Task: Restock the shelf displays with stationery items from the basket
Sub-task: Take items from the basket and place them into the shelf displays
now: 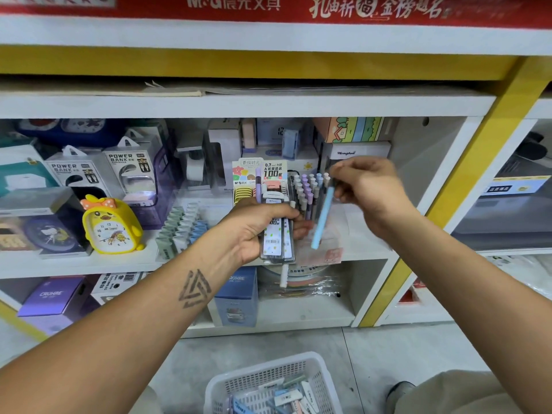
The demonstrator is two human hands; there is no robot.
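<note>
My left hand [257, 227] grips a bunch of clear pencil-lead packs [276, 243] and a white pen, held in front of the middle shelf. Just right of it, my right hand [363, 186] pinches the top of a light blue pen [321, 218] that hangs tip down. Behind both hands stands a pen display [307, 189] with several purple, white and blue pens upright in it, and a card reading 0.7 HB 100 to its left. The white basket [260, 380] sits on the floor below, holding several small stationery packs.
A yellow duck alarm clock [112, 227] and power bank boxes [131, 171] fill the shelf's left side. Rows of green and blue erasers [180, 227] stand left of the display. Boxes crowd the back and the lower shelf [298, 318]. A yellow post [466, 174] borders the unit at right.
</note>
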